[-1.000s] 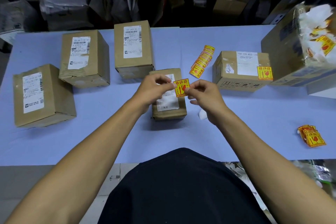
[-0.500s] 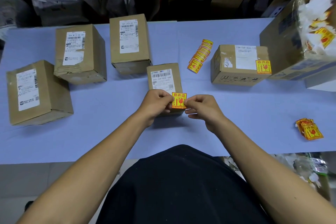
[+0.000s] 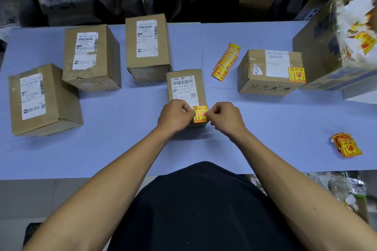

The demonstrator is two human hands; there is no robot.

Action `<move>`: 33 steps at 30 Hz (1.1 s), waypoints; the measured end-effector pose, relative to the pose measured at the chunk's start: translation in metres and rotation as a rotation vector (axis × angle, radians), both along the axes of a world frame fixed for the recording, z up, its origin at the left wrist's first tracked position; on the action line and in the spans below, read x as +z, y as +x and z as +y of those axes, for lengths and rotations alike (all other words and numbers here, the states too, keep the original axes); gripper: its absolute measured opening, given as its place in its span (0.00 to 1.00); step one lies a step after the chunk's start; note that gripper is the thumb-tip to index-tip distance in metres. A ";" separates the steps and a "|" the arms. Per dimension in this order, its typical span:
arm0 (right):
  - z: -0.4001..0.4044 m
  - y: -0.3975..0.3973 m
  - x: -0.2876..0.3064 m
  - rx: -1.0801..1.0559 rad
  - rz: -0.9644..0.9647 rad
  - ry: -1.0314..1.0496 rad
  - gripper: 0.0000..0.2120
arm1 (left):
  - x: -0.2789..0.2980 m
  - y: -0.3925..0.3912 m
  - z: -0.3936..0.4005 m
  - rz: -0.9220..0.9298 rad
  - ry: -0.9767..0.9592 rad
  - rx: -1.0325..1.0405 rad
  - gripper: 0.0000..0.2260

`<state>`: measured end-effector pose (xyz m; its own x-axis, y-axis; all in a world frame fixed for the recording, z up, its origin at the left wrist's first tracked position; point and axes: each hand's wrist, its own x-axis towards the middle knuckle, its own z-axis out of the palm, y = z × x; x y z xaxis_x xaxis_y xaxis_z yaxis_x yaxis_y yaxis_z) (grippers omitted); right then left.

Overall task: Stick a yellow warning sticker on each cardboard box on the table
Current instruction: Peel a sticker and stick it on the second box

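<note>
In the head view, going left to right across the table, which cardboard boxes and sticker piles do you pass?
Far-left box → second box → tall box → small box under the hands → fanned stickers → stickered box → sticker pile.

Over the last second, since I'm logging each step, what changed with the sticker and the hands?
Both hands carried the yellow sticker down from above the small box's label to the box's near end. The left hand and right hand kept their grip, pinching its two side edges. The other boxes, the fanned sticker row and the sticker pile stayed put on the table.
</note>
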<state>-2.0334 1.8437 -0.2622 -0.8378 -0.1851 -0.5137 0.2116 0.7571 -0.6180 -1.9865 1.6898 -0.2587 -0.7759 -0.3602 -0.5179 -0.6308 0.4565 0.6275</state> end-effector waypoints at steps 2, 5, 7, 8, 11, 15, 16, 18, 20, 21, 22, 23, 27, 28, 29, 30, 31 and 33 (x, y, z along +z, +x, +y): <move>-0.001 -0.001 -0.002 0.018 0.014 0.026 0.08 | -0.001 0.000 0.000 -0.009 -0.032 -0.012 0.07; -0.001 -0.002 -0.005 0.033 0.026 0.061 0.09 | -0.003 0.000 0.002 -0.020 -0.068 -0.037 0.08; -0.001 -0.002 -0.007 0.038 0.028 0.078 0.09 | -0.004 0.000 0.002 -0.029 -0.086 -0.046 0.07; -0.001 -0.003 -0.008 0.043 0.031 0.085 0.10 | -0.005 0.000 0.002 -0.034 -0.093 -0.049 0.07; -0.002 -0.002 -0.010 0.061 0.040 0.108 0.11 | -0.007 -0.001 0.002 -0.042 -0.095 -0.059 0.06; -0.003 -0.003 -0.010 0.073 0.036 0.139 0.11 | -0.009 -0.003 0.001 -0.039 -0.128 -0.072 0.07; -0.004 -0.003 -0.010 0.082 0.040 0.154 0.10 | -0.010 -0.003 0.002 -0.039 -0.137 -0.075 0.07; -0.006 -0.003 -0.009 0.109 0.065 0.198 0.10 | -0.011 -0.004 0.002 -0.039 -0.152 -0.081 0.07; -0.007 -0.003 -0.008 0.130 0.084 0.231 0.10 | -0.013 -0.004 0.002 -0.038 -0.170 -0.083 0.07; -0.007 -0.003 -0.009 0.132 0.080 0.236 0.10 | -0.013 -0.004 0.002 -0.039 -0.178 -0.085 0.07; -0.006 -0.003 -0.009 0.131 0.069 0.238 0.10 | -0.014 -0.004 0.003 -0.038 -0.183 -0.088 0.07; -0.006 -0.004 -0.009 0.127 0.053 0.235 0.10 | -0.015 -0.004 0.003 -0.038 -0.187 -0.091 0.07; -0.004 -0.010 -0.010 0.086 -0.058 0.181 0.13 | -0.016 -0.004 0.005 -0.028 -0.233 -0.105 0.06; 0.000 -0.012 -0.011 0.052 -0.107 0.132 0.14 | -0.015 -0.003 0.004 -0.016 -0.272 -0.108 0.06; 0.004 -0.012 -0.013 0.010 -0.166 0.064 0.16 | -0.015 -0.002 0.003 0.004 -0.323 -0.107 0.06; 0.009 -0.012 -0.014 -0.032 -0.226 -0.006 0.17 | -0.015 0.000 0.001 0.031 -0.374 -0.102 0.06; 0.014 -0.011 -0.016 -0.060 -0.275 -0.062 0.18 | -0.016 0.003 -0.002 0.068 -0.419 -0.103 0.07; 0.017 -0.010 -0.019 -0.071 -0.310 -0.127 0.20 | -0.021 0.009 -0.009 0.166 -0.508 -0.154 0.10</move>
<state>-2.0433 1.8607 -0.2810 -0.6582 -0.2112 -0.7226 0.4534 0.6550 -0.6045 -1.9779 1.6805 -0.2795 -0.8958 -0.4085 -0.1751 -0.4441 0.8069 0.3896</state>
